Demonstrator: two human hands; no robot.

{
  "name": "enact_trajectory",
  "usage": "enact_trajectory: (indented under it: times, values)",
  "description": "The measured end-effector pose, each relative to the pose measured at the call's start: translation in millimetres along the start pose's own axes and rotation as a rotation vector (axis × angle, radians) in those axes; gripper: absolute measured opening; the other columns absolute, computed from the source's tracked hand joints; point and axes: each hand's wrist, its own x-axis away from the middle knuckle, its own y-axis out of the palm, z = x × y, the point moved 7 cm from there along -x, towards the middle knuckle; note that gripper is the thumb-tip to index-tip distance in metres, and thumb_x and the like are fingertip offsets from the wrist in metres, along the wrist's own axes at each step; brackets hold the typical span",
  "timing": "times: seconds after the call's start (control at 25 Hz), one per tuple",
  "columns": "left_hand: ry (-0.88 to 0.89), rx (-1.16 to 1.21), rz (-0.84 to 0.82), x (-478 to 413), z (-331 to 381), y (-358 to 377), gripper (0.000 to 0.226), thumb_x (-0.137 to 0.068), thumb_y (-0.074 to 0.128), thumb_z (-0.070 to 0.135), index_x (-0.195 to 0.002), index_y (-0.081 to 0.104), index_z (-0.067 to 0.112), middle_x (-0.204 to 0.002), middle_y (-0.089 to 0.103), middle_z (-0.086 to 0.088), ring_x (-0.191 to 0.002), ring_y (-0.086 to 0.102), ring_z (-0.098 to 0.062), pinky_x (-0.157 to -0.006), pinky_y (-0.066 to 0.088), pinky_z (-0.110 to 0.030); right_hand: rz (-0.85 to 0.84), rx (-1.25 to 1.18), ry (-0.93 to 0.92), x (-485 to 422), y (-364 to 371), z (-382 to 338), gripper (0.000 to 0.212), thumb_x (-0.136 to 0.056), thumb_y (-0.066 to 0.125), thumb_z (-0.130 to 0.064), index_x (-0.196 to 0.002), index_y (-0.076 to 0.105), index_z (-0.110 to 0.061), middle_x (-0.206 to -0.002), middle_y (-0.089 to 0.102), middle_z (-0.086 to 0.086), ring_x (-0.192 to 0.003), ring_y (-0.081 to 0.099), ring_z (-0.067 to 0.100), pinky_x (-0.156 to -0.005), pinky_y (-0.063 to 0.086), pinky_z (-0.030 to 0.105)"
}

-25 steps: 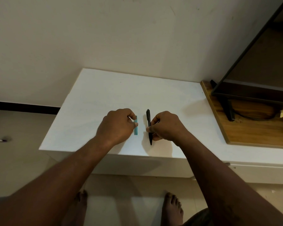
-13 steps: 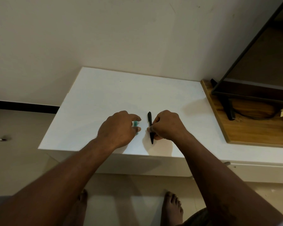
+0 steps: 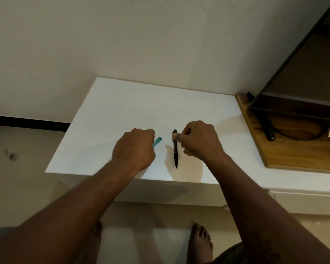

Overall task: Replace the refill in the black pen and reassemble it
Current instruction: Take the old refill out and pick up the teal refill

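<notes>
My right hand [image 3: 198, 141] pinches the pen [image 3: 175, 155] near its top, my left hand [image 3: 133, 149] grips a teal piece [image 3: 158, 140]; the pen looks unopened, so I'd unscrew it next.

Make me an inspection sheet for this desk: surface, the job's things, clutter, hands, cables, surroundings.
Surface: white tabletop, flat, set against the wall.
Job's things: black pen, in one piece as far as seen, tip toward the person; teal piece, mostly hidden in the fist.
Clutter: nothing seen.
Hands: left hand grips the teal piece; right hand pinches the black pen's far end.
Cables: dark cable looped on the wooden board at right.
Surroundings: dark screen standing on the wooden board; plain wall; pale floor; bare foot below.
</notes>
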Motion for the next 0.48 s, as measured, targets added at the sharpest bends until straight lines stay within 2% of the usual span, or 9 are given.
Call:
enact_trajectory:
  times: [0.2, 0.28, 0.36, 0.44, 0.48]
  values:
    - [-0.012, -0.096, 0.006, -2, -1, -7, 0.016, -0.088, 0.065, 0.032, -0.099, 0.071, 0.022, -0.078, 0.064, 0.001, -0.065, 0.053, -0.017, -0.054, 0.036, -0.027, 0.026, -0.056, -0.118, 5, 0, -18, 0.028, -0.092, 0.078, -0.042, -0.082, 0.07, -0.017, -0.078, 0.077, 0.001, -0.075, 0.076, 0.021, -0.08, 0.065, 0.045]
    - [-0.018, -0.037, -0.013, -2, -1, -7, 0.019, -0.086, 0.067, 0.034, -0.1, 0.075, 0.023, -0.084, 0.07, 0.001, -0.07, 0.059, -0.018, -0.058, 0.046, -0.029, 0.027, -0.04, -0.149, 6, 0, -22, 0.024, -0.093, 0.076, -0.041, -0.084, 0.07, -0.019, -0.08, 0.077, -0.001, -0.076, 0.075, 0.019, -0.081, 0.064, 0.044]
    - [-0.031, 0.198, -0.033, -3, -1, -8, 0.02, -0.084, 0.073, 0.034, -0.101, 0.078, 0.024, -0.09, 0.076, 0.004, -0.075, 0.066, -0.015, -0.066, 0.053, -0.028, 0.025, -0.059, -0.144, 6, 0, -22, 0.019, -0.096, 0.075, -0.035, -0.089, 0.072, -0.018, -0.084, 0.077, 0.001, -0.08, 0.075, 0.021, -0.08, 0.064, 0.046]
    - [-0.043, 0.523, -0.039, -5, 2, -12, 0.015, -0.083, 0.078, 0.027, -0.098, 0.081, 0.026, -0.086, 0.077, 0.011, -0.072, 0.069, -0.007, -0.064, 0.051, -0.02, 0.011, -0.169, -0.104, 5, 0, -19, 0.016, -0.098, 0.072, -0.03, -0.095, 0.073, -0.014, -0.088, 0.078, 0.006, -0.079, 0.077, 0.025, -0.074, 0.066, 0.045]
    - [-0.04, 0.634, -0.034, -6, 4, -15, 0.013, -0.084, 0.078, 0.023, -0.096, 0.081, 0.027, -0.082, 0.076, 0.014, -0.071, 0.07, -0.002, -0.063, 0.05, -0.017, -0.002, -0.26, -0.077, 4, -1, -18, 0.015, -0.099, 0.071, -0.028, -0.096, 0.073, -0.013, -0.088, 0.079, 0.007, -0.075, 0.078, 0.024, -0.067, 0.066, 0.04]
